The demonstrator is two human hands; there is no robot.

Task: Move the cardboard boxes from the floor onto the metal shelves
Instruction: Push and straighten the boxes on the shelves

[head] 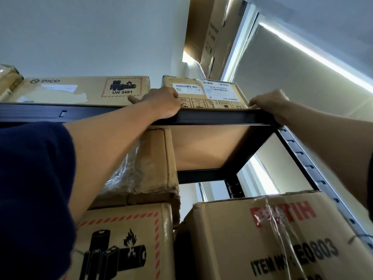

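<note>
The labelled cardboard box (205,91) sits on the top metal shelf (201,116), just beside the PICO box (80,89). The left hand (161,102) holds its left lower corner with curled fingers. The right hand (270,104) pinches its right lower corner. Other boxes stand on the shelf below
</note>
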